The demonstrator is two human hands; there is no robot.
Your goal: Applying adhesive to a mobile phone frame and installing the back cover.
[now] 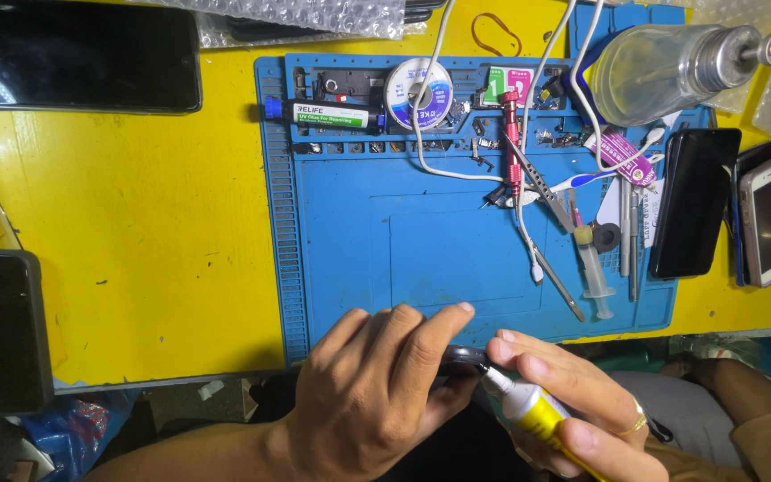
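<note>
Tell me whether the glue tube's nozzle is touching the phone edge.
Touching: the head view shows the yellow glue tube nozzle tip meeting the dark phone edge, no gap visible.

I see a dark rectangular tablet screen (78,55) upper left, green-and-pink square sachets (507,85) top centre, and a white-framed phone screen (770,220) far right.

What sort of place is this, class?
Probably a phone repair bench: a blue silicone work mat on a yellow table, dark slab phones beside it, and a clear plastic syringe.
</note>
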